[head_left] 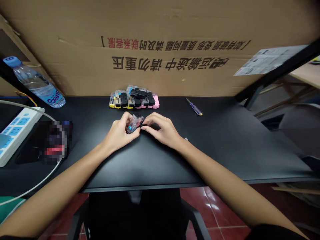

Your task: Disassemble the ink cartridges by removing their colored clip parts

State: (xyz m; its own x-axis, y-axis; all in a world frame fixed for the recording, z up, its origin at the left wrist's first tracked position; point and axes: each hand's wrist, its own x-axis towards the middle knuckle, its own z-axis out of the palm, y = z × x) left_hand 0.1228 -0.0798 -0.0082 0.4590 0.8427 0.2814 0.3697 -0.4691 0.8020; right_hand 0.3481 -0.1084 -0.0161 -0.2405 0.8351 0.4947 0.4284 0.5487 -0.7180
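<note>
Near the middle of the black table [150,163], my left hand [122,131] grips a small clear plastic cartridge [135,122] with black, blue and red parts. My right hand [161,128] pinches a thin black piece at the cartridge's right side; whether that piece is joined to it is unclear. Just behind the hands, several similar cartridges [133,100] lie in a heap, clear and black with yellow and pink edges. A small screwdriver [194,107] with a translucent handle lies to the right of the heap.
A water bottle [37,85] leans at the back left. In front of it are a white power strip [18,130], a pale cable [47,176] and a blurred dark item [56,141]. A large cardboard sheet [85,73] stands behind the table.
</note>
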